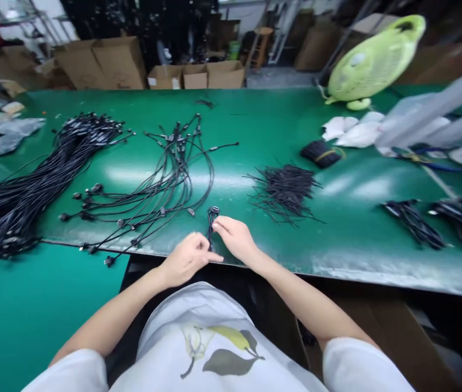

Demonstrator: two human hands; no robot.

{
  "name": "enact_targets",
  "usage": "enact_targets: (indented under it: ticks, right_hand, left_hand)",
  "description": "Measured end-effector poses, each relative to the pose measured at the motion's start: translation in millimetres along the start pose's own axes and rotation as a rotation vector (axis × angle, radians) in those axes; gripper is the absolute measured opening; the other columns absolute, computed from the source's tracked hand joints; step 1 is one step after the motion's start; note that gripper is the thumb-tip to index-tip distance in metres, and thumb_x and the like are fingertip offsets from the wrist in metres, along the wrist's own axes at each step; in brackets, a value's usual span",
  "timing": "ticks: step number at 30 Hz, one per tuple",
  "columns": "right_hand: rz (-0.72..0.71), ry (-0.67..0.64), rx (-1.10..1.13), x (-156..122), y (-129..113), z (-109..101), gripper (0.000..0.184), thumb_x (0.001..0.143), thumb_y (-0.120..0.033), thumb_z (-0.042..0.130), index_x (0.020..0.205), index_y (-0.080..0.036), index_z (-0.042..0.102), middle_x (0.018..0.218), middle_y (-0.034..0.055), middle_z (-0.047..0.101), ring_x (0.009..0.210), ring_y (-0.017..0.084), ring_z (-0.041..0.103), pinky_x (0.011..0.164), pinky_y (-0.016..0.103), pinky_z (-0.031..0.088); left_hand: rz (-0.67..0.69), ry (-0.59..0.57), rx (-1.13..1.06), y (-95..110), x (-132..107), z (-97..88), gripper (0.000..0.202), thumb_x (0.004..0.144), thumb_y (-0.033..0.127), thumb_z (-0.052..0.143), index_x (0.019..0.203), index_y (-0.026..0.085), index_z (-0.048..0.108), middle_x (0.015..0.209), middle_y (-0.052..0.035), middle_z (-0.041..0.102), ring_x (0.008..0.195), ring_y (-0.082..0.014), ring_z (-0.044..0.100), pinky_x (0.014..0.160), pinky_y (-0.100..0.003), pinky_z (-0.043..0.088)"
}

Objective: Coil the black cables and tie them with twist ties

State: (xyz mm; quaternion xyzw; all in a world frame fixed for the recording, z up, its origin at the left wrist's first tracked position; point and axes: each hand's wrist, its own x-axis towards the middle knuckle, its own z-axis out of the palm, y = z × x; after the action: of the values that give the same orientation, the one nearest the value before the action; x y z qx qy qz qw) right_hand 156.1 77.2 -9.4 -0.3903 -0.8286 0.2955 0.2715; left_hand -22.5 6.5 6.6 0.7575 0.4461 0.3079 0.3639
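At the front edge of the green table, a short folded bundle of black cable [211, 216] stands out between my hands, its connector end pointing away from me. My right hand [235, 237] pinches the bundle from the right with thumb and fingers. On the left, my left hand [188, 258] is closed around its lower part, with the index finger stretched out to the right; what lies under those fingers is hidden. Loose black cables [169, 185] with plugs at their ends spread out left of my hands. To the right lies a pile of thin black ties [290, 188].
A thick bunch of black cables [47, 179] lies far left. A banded bundle of black ties [320, 154], a green fan [371, 62] and plastic bags [414, 122] are at the right, with folded cable bundles [416, 223] nearer me. Cardboard boxes [104, 62] stand behind the table [255, 128].
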Motion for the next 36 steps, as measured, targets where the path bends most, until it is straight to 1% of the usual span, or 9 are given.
enact_targets:
  ticks: [2,5,8,12,17,23,26,30,36]
  right_hand:
    - [-0.121,0.086,-0.281,-5,-2,-4,0.025,0.096,-0.022,0.04,0.079,-0.018,0.057,0.075,0.0031,0.061,0.07,0.015,0.051,0.064,0.027,0.032]
    - [-0.404,0.171,-0.574,-13,-14,-1,0.026,0.095,-0.017,0.038,0.075,-0.017,0.056,0.069,0.0039,0.055,0.065,0.016,0.045,0.06,0.031,0.026]
    - [-0.569,0.193,-0.604,-19,-21,5,0.029,0.095,-0.013,0.035,0.075,-0.017,0.055,0.068,0.004,0.054,0.064,0.016,0.043,0.06,0.032,0.025]
    - [-0.504,0.121,-0.387,-20,-13,11,0.026,0.097,-0.014,0.037,0.081,-0.017,0.057,0.075,0.0032,0.06,0.071,0.014,0.05,0.064,0.027,0.031]
    - [-0.381,0.069,-0.315,-17,-1,5,0.025,0.095,-0.013,0.041,0.076,-0.017,0.056,0.071,0.0009,0.058,0.066,0.013,0.047,0.061,0.025,0.029]
    - [-0.418,0.22,-0.517,-21,-15,1,0.025,0.094,-0.014,0.041,0.074,-0.017,0.055,0.068,0.0026,0.052,0.066,0.016,0.041,0.063,0.029,0.027]
    - [-0.421,0.212,-0.512,-25,-19,4,0.026,0.093,-0.01,0.039,0.074,-0.017,0.055,0.068,0.003,0.05,0.066,0.017,0.039,0.063,0.029,0.027]
    - [-0.55,0.161,-0.548,-25,-17,-1,0.024,0.094,-0.012,0.038,0.077,-0.017,0.055,0.069,0.0042,0.051,0.066,0.018,0.037,0.061,0.032,0.024]
    - [-0.613,0.06,-0.56,-25,-8,-4,0.022,0.093,-0.014,0.043,0.077,-0.016,0.057,0.075,0.0045,0.059,0.064,0.016,0.04,0.059,0.032,0.023]
  left_hand:
    - [-0.106,-0.065,-0.1,-7,-2,10.3,0.054,0.095,0.055,0.035,0.095,0.02,0.076,0.083,-0.0055,0.054,0.082,-0.019,0.047,0.08,-0.032,0.04]
    - [-0.421,0.099,-0.484,-23,5,26.0,0.065,0.093,0.062,0.032,0.076,0.015,0.073,0.072,-0.0042,0.054,0.069,-0.0158,0.047,0.069,-0.029,0.04]
    - [-0.593,0.245,-0.794,-25,14,25.3,0.07,0.087,0.073,0.034,0.069,0.014,0.068,0.059,-0.0019,0.052,0.059,-0.0136,0.046,0.062,-0.027,0.041]
    - [-0.457,0.257,-0.914,1,18,4.9,0.065,0.087,0.07,0.039,0.076,0.015,0.071,0.076,-0.0066,0.063,0.076,-0.018,0.057,0.076,-0.029,0.046]
    - [-0.289,0.097,-0.525,22,5,8.5,0.066,0.093,0.06,0.035,0.063,0.015,0.073,0.089,-0.0085,0.06,0.086,-0.0186,0.054,0.086,-0.03,0.042]
    - [-0.49,0.303,-0.699,-5,-5,41.6,0.054,0.086,0.062,0.051,0.069,0.013,0.069,0.078,-0.0081,0.063,0.073,-0.0168,0.053,0.073,-0.03,0.044]
    - [-0.56,0.312,-1.047,-4,-4,38.1,0.038,0.078,0.049,0.069,0.089,0.013,0.069,0.091,-0.0092,0.068,0.088,-0.0207,0.059,0.087,-0.036,0.046]
    - [-0.67,0.297,-1.402,9,-4,28.1,0.035,0.08,0.049,0.069,0.081,0.014,0.068,0.084,-0.0058,0.067,0.09,-0.0197,0.061,0.094,-0.042,0.048]
    - [-0.661,0.224,-1.116,15,-5,30.0,0.037,0.084,0.035,0.065,0.114,0.015,0.065,0.089,-0.0052,0.068,0.081,-0.0178,0.062,0.082,-0.037,0.051]
